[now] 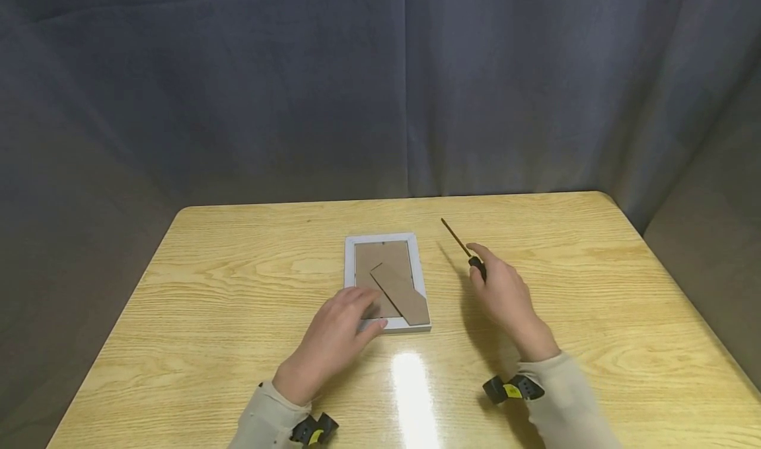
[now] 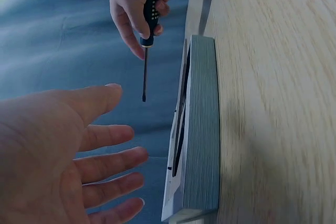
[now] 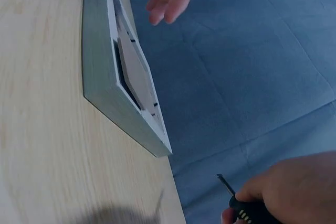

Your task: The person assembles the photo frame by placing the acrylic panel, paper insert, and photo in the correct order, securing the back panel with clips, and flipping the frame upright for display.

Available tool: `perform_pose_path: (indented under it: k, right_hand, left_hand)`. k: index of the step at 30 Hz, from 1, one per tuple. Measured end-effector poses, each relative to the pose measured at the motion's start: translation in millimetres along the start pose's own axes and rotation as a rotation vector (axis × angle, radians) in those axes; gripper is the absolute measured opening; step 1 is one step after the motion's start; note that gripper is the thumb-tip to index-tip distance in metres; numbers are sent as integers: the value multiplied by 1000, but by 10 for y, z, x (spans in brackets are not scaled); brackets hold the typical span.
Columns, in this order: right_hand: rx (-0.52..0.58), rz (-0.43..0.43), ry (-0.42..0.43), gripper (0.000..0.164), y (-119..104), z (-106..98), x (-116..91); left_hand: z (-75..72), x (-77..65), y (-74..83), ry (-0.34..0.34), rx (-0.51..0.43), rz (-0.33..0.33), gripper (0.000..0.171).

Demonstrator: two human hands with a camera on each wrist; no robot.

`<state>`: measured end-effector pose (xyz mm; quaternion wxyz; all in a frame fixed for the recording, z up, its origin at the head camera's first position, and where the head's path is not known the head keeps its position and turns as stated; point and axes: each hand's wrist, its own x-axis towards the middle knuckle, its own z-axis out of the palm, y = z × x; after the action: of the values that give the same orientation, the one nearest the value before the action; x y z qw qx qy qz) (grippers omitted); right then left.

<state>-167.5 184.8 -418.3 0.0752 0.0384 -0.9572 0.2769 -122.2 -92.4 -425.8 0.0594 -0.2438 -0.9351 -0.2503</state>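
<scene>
A picture frame point(image 1: 419, 269) with a pale border lies face down on the table, its brown backing board point(image 1: 385, 254) and slanted stand leg point(image 1: 404, 295) facing up. Small dark tabs show along the inner edge. My left hand point(image 1: 339, 327) hovers over the frame's near left corner; in the left wrist view its fingers point(image 2: 113, 163) are spread and relaxed, apart from the frame. To the right of the frame, my right hand point(image 1: 505, 295) grips a screwdriver point(image 1: 456, 238) by its black and yellow handle point(image 2: 151, 11). The thin shaft points away toward the back, above the table.
The wooden table point(image 1: 250, 264) has rounded far corners. A dark grey curtain point(image 1: 285, 105) hangs behind it and along both sides. Each wrist wears a small black camera point(image 1: 512, 389) on a strap. A bright light reflection lies on the table in front of the frame.
</scene>
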Motion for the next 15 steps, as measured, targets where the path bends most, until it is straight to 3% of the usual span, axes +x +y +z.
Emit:
perform_pose_path:
  k: [15]
  right_hand:
    - [19,-20,-21,43,-154,151,2]
  left_hand:
    - [-15,3,-132,41,19,-61,46]
